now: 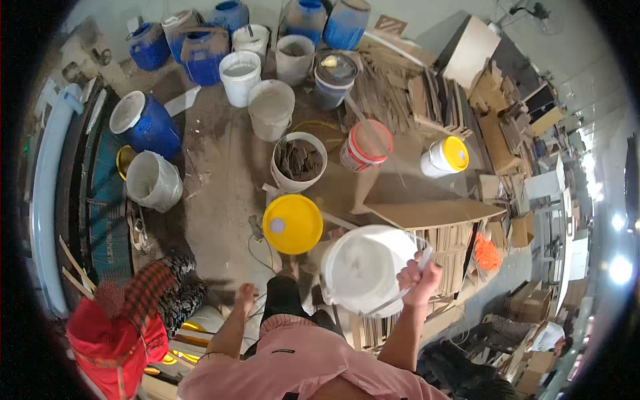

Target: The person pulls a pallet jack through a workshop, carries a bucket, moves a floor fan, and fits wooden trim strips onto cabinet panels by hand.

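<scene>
My right hand [421, 277] is closed around the grip of a wire handle on a large white bucket [337, 277]. The bucket hangs tilted in front of my right side, and its pale inside shows with nothing in it. Off to the left of my body is my left hand [247, 298], fingers curled in and no object visible in them. Nearest to that hand is a bucket with a yellow lid [293, 223], just ahead of my legs. A white bucket full of dark scraps [275, 170] stands beyond it.
White buckets [270, 120] and blue drums [200, 63] crowd the far wall. A red-lidded bucket [363, 150] and a white bucket with a yellow lid [437, 160] stand on the right. Boards [433, 212] are stacked nearby. Another person in red [120, 340] is at lower left.
</scene>
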`<state>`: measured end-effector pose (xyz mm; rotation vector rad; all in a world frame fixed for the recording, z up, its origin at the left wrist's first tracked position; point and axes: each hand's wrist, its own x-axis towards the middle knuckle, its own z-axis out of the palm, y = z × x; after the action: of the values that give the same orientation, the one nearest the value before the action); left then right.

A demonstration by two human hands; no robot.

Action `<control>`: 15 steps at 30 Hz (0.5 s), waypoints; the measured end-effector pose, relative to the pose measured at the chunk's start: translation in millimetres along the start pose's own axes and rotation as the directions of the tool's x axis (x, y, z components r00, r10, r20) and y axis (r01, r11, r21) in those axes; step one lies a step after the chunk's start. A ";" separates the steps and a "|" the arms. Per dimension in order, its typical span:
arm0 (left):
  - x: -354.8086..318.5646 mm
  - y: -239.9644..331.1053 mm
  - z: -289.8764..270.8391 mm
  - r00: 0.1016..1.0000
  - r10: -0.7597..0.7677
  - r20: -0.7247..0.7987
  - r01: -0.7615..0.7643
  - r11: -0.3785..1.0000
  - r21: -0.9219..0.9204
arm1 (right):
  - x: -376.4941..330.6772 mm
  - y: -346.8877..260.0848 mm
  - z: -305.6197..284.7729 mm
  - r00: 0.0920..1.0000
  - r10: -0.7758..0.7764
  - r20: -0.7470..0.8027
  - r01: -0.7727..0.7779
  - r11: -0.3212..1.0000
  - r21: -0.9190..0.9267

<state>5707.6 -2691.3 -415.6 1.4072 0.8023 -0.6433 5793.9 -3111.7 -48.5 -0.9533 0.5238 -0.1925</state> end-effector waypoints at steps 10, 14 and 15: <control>28.1 48.1 0.2 0.968 -0.250 -0.020 0.248 0.941 0.230 | 214.2 77.0 -27.8 0.874 0.177 -0.453 -0.168 0.984 0.060; 11.0 35.6 -20.9 0.972 -0.191 -0.134 0.224 0.923 0.314 | 332.2 169.6 -55.3 0.846 0.345 -0.407 -0.302 0.939 0.168; -10.4 48.4 -24.4 0.945 -0.260 -0.197 0.295 0.939 0.177 | 350.9 197.0 -58.8 0.851 0.355 -0.388 -0.317 0.935 0.160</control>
<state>5737.6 -2664.0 -378.1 1.5645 1.1113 -0.8504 6052.0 -3175.2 -356.3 -0.7154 1.0563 -0.0971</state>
